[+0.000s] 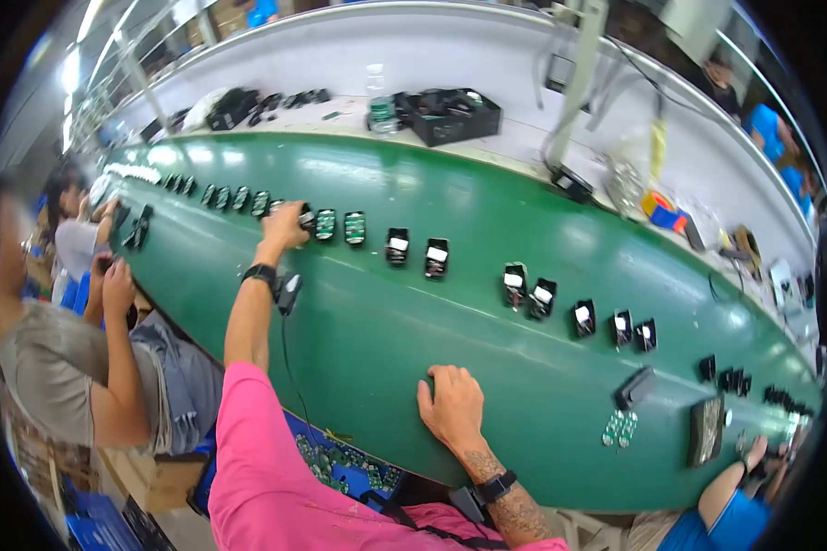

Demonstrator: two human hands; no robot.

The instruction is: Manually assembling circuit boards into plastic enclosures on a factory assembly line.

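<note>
My left hand (287, 226) reaches far out over the green work surface (368, 340), its fingers closed around a small black case (306, 219) in a long row. The fingers cover part of that case. Just right of it stand two black cases with green circuit boards (325, 225) (355, 228) showing in them. Farther right, black cases with white pieces inside (397, 248) (436, 259) continue the row. My right hand (455, 404) rests on the surface near me, fingers loosely spread, holding nothing. Black bands circle both my wrists; a cable hangs by the left one.
Small green boards (619, 428), a dark block (706, 432) and a black case (635, 387) lie at the right. A blue tray of boards (349, 464) sits at my lap. Behind, a shelf holds a black bin (455, 118). Other people sit left and right.
</note>
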